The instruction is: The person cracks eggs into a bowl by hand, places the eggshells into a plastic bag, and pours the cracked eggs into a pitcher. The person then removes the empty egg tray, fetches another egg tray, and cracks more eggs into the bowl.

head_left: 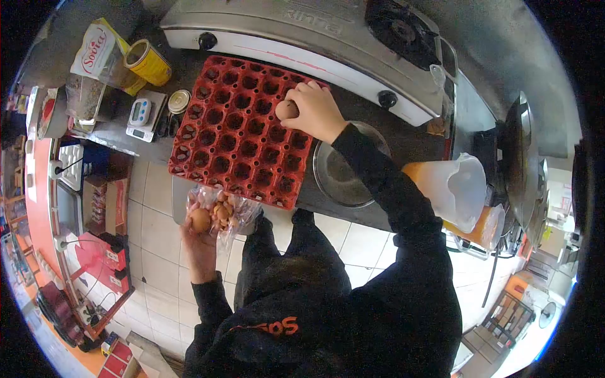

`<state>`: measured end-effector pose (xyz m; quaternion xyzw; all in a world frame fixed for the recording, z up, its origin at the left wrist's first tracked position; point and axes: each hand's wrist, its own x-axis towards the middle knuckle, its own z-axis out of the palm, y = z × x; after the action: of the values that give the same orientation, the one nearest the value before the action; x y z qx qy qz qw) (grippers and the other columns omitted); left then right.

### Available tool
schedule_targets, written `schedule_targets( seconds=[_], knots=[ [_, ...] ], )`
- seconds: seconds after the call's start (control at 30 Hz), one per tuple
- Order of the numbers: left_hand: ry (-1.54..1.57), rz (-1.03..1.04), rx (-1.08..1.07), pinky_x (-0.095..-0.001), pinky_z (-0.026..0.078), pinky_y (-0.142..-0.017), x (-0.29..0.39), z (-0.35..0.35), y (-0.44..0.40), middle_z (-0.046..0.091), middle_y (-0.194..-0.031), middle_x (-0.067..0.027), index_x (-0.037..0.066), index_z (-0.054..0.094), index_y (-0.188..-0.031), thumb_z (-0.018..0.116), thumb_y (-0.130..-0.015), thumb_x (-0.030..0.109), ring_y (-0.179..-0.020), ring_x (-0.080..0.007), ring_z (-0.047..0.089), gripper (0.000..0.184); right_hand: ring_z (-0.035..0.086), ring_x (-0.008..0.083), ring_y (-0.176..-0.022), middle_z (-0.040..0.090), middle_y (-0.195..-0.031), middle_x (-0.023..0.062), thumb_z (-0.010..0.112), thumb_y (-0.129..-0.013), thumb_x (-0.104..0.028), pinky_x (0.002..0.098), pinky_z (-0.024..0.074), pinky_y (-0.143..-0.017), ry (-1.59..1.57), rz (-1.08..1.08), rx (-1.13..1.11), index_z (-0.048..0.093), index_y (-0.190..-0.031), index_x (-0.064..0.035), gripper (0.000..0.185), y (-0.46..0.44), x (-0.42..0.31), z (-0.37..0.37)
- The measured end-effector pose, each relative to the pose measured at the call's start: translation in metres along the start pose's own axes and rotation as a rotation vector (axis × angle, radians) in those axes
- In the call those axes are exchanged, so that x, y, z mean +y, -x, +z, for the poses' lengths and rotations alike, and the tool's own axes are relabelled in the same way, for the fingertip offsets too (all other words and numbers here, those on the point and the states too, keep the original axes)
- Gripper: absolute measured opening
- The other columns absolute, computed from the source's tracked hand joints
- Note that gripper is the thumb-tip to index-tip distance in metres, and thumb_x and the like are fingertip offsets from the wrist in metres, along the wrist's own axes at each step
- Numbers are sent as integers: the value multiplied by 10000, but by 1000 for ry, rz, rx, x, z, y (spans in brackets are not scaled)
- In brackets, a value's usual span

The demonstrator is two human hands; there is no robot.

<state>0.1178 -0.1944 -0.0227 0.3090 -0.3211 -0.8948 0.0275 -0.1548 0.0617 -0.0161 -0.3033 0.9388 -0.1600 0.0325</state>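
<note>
A red egg tray (pixel 236 120) with rows of cups lies on the dark counter. Over its upper right part, my right hand (pixel 315 112) is closed around a brown egg (pixel 287 110). Below the tray's lower left edge, my left hand (pixel 200 249) holds another brown egg (pixel 200 220) in curled fingers. Beside that egg hangs a clear plastic bag (pixel 225 213) with several brown pieces that look like eggshells. Part of the tray's upper right is hidden by my right hand.
A gas stove (pixel 302 44) runs behind the tray. Right of it are a round metal bowl (pixel 343 167) and a plastic jug (pixel 457 189) with orange liquid. To the left sit a scale (pixel 146 116), a yellow can (pixel 149 63) and a small jar (pixel 179 101).
</note>
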Motion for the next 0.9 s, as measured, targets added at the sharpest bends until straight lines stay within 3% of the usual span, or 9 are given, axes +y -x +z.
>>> schedule_targets(
  seconds=[0.1, 0.2, 0.27, 0.5, 0.73, 0.9],
  knots=[
    [8, 12, 63, -308, 490, -949, -3, -6, 1, 548, -1236, -157, 21, 455, -1320, 532, -940, 290, -998, -209, 585, 472, 566, 301, -1006, 617, -989, 99, 782, -663, -287, 459, 447, -837, -66, 8, 110, 598, -938, -76, 392, 5, -9, -3],
    [17, 26, 97, -306, 485, -944, -3, -4, -2, 545, -1227, -158, 21, 464, -1306, 529, -938, 296, -991, -211, 584, 465, 590, 330, -987, 626, -1011, 123, 790, -634, -176, 444, 454, -862, -502, 118, 25, 560, -929, -62, 391, 6, -21, -28],
    [-8, 10, 103, -305, 476, -949, -4, -9, -6, 552, -1225, -148, 28, 472, -1306, 516, -941, 307, -1003, -201, 585, 462, 596, 352, -974, 625, -1016, 139, 790, -620, -131, 436, 455, -871, -532, 84, 127, 546, -959, -57, 424, 16, -40, -52],
    [-118, -8, 76, -274, 514, -884, -10, 7, -18, 581, -1211, -84, 57, 493, -1313, 474, -956, 346, -1039, -154, 587, 460, 585, 344, -965, 616, -1002, 129, 791, -625, -120, 432, 444, -858, -423, -106, 416, 554, -1104, -82, 536, 55, -77, -113],
    [-127, -37, 24, -242, 535, -814, -10, 21, -23, 588, -1200, -48, 66, 489, -1326, 455, -965, 345, -1000, -137, 605, 458, 567, 313, -944, 598, -1001, 75, 823, -523, -111, 437, 412, -828, -406, -141, 512, 576, -1088, -105, 616, 64, -80, -129],
    [-161, -8, -17, -222, 529, -801, -9, 22, -23, 593, -1193, -39, 69, 489, -1329, 445, -963, 360, -999, -125, 609, 469, 593, 304, -943, 619, -1011, 111, 832, -542, -55, 395, 464, -839, -372, -143, 512, 603, -1057, -65, 564, 68, -84, -138]
  ],
)
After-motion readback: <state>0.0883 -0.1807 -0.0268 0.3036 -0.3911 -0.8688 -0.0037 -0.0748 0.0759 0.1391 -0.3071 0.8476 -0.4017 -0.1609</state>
